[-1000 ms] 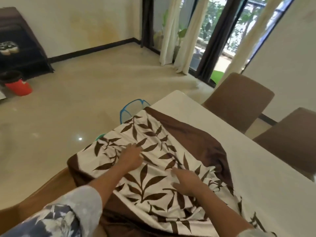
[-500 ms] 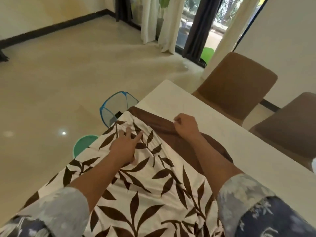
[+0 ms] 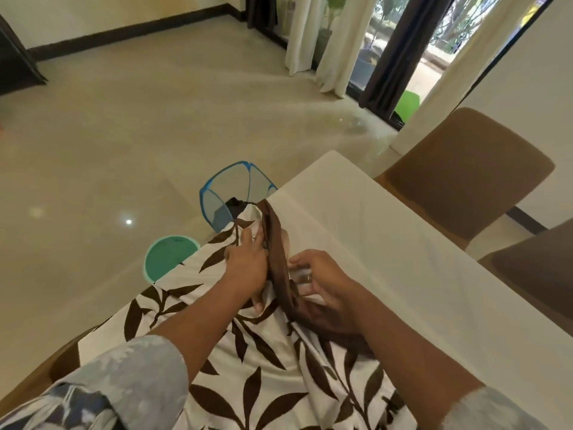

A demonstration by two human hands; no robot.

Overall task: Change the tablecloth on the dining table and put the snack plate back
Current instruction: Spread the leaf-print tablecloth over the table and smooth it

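A: In the head view, where is the tablecloth found?

B: The leaf-printed tablecloth point(image 3: 263, 367) is spread over the near part of the desk point(image 3: 403, 243) and draped over its left edge. Its brown border is gathered into a ridge running toward the far left corner.

A: How are the hands seen?

B: The left hand point(image 3: 248, 268) is laid on the printed side with its fingers stretched along the ridge, and nothing is closed in it. The brown border is pinched in the curled fingers of the right hand point(image 3: 322, 280).

A: How is the cloth expected to handle?

B: It is judged soft, light and limp, and likely to slide on the smooth top. It is best taken along the hemmed border, at two spaced points. No snack plate is seen.
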